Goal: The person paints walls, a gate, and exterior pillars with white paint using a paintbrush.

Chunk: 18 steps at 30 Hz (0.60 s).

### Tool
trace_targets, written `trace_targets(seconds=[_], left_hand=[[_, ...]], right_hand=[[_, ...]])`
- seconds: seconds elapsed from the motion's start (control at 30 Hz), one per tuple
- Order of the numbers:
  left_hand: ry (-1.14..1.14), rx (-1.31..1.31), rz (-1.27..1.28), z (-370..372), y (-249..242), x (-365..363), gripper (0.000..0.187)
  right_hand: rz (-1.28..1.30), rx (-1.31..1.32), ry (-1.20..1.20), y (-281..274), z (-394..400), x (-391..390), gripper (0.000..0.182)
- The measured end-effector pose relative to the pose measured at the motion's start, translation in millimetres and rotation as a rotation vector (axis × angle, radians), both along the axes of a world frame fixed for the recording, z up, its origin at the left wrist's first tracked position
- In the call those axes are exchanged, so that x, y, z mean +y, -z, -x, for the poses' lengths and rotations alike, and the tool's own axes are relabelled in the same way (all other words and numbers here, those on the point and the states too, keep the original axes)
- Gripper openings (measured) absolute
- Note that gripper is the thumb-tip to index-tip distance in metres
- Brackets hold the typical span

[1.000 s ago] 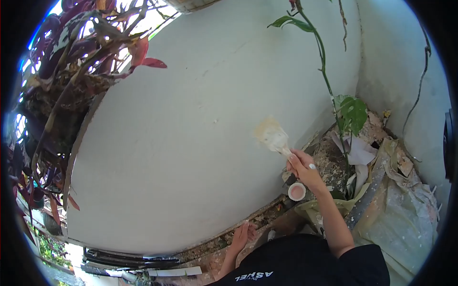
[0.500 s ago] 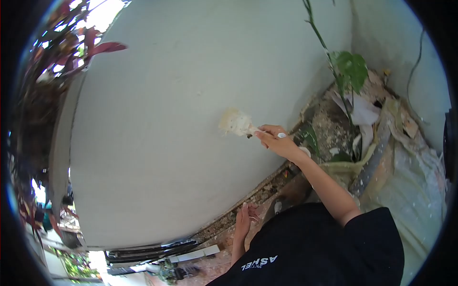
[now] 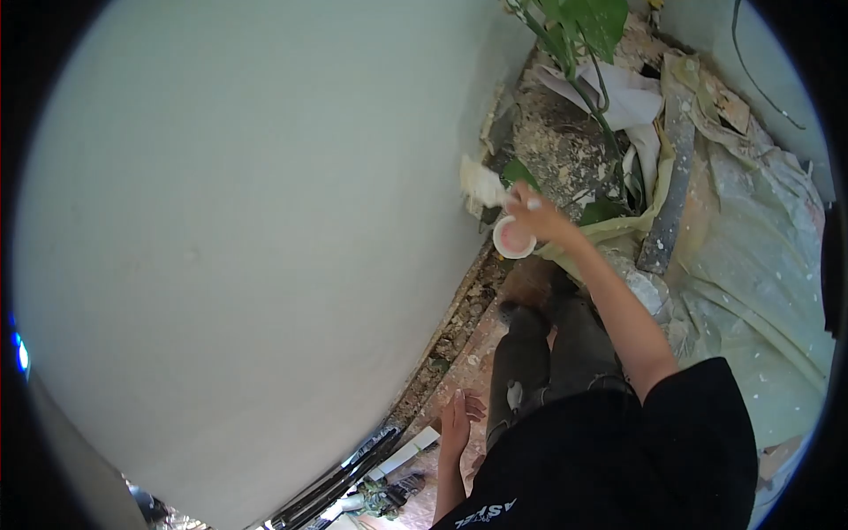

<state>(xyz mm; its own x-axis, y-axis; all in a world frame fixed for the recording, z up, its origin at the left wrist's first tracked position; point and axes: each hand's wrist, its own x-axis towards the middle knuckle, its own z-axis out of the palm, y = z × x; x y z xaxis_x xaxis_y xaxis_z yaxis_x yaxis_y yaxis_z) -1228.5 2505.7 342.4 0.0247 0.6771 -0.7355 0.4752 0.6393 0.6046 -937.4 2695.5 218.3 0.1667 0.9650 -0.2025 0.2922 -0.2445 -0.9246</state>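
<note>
A paintbrush with pale, paint-coated bristles (image 3: 481,182) is gripped by my right hand (image 3: 534,215), its fingers closed round the handle. The bristles point towards the base of the pale wall (image 3: 238,230). Just below that hand is a white cup (image 3: 514,238) with a pinkish inside; what it rests on is hidden. My left hand (image 3: 459,417) hangs low near my legs, fingers apart and holding nothing.
A green leafy plant (image 3: 596,26) rises from rubble in the corner. A paint-spotted plastic sheet (image 3: 751,265) covers the right side, beside a grey board (image 3: 670,190). Long dark strips and a white strip (image 3: 405,453) lie along the wall's lower end.
The view has turned down and towards the corner. My right hand has carried the brush away from the middle of the wall to the cup, which now shows more fully. My left hand stays low and open.
</note>
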Motion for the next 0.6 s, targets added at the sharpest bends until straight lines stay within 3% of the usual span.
trace_targets(seconds=[0.03,0.1,0.2,0.27,0.4,0.5,0.57,0.6], left_hand=[[0.005,0.003,0.019,-1,2,2,0.048],[0.016,0.011,0.055,-1,9,4,0.047],[0.017,0.020,0.073,-1,16,5,0.047],[0.012,0.052,0.104,-3,17,5,0.047],[-0.020,0.016,0.122,-5,16,11,0.047],[-0.089,-0.011,0.101,-1,18,17,0.039],[-0.090,-0.019,0.073,8,22,20,0.039],[-0.089,-0.017,0.081,11,23,23,0.039]], right_hand=[[0.047,-0.051,0.033,3,-12,18,0.026],[0.133,-0.213,0.316,5,-25,59,0.028],[0.120,-0.281,0.394,24,-35,100,0.033],[-0.008,-0.429,0.362,42,-21,113,0.027],[-0.104,-0.454,0.290,43,31,69,0.025],[-0.138,-0.369,0.137,37,16,52,0.022],[0.030,-0.560,-0.170,30,-16,72,0.017],[0.034,-0.604,-0.085,31,-32,88,0.017]])
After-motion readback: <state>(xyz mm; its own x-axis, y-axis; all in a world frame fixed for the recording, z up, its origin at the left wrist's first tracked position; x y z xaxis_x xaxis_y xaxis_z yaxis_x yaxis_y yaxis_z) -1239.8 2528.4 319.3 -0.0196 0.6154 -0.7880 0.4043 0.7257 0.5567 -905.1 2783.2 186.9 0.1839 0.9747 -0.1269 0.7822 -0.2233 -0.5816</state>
